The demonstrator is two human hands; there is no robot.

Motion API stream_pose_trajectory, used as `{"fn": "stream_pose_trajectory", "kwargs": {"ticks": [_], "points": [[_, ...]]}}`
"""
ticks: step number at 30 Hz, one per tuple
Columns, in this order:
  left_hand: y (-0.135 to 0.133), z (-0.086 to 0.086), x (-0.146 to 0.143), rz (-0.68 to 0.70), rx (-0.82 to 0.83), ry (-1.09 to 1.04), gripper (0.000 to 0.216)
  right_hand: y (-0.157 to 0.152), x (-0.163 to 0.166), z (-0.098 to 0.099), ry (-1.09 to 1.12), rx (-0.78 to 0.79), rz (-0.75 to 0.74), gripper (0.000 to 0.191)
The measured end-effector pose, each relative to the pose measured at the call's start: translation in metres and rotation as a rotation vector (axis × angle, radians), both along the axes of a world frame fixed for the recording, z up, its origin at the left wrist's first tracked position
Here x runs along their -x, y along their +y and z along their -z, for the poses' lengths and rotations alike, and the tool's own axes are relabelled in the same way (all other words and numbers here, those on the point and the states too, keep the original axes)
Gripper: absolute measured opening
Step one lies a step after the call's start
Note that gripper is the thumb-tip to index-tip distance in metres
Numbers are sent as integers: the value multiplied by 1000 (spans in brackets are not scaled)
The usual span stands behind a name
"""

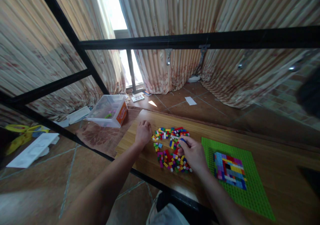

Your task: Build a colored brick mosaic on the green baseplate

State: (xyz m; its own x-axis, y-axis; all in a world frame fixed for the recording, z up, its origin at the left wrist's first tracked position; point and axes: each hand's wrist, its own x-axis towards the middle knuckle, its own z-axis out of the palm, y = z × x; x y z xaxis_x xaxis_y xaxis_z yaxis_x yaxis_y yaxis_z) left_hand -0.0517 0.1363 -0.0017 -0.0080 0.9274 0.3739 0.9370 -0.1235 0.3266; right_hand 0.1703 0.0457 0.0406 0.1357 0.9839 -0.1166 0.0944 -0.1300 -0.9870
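A pile of small coloured bricks [168, 135] lies on the wooden table [275, 158]. My left hand [143, 133] rests on the table at the pile's left edge, fingers curled into a loose fist. My right hand [193, 153] sits over the pile's right side, fingers pinched on a small blue brick [183, 140]. To the right lies a green baseplate [250, 188] with a patch of multicoloured bricks [230, 170] built on it.
A clear plastic box [108, 111] with an orange label stands on a brown mat [100, 136] on the tiled floor. Black metal bars [200, 40] cross in front of striped curtains. Papers and white packaging [35, 148] lie on the floor at left.
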Motion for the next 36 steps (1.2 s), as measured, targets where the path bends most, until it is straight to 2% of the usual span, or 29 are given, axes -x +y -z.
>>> {"fn": "stream_pose_trajectory", "kwargs": {"ticks": [5,8,11,17,20,22,26,28,31,36], "points": [[-1,0,0,12,-7,-5,17,16,-8,-4,-547,-134,-191,21],[-1,-1,1,20,-5,-7,18,23,-6,-6,-797,-205,-213,20],[-2,-1,1,22,-1,-10,17,28,-4,-5,-903,-251,-200,21],[0,-1,1,16,9,-14,17,30,-7,-4,-907,-213,-185,28],[1,-1,1,14,6,-11,17,26,-10,-8,-721,-149,-163,29],[1,-1,2,18,3,-7,16,18,-12,-12,-432,-82,-130,30],[2,-2,2,30,0,-2,17,-11,-21,-21,280,63,-65,33],[3,-2,3,31,-6,-1,18,-28,-28,-27,487,106,-39,32],[5,0,4,36,-21,2,17,-52,-41,-38,607,137,26,31],[9,2,5,23,-33,24,20,-95,-73,-43,569,163,200,40]]}}
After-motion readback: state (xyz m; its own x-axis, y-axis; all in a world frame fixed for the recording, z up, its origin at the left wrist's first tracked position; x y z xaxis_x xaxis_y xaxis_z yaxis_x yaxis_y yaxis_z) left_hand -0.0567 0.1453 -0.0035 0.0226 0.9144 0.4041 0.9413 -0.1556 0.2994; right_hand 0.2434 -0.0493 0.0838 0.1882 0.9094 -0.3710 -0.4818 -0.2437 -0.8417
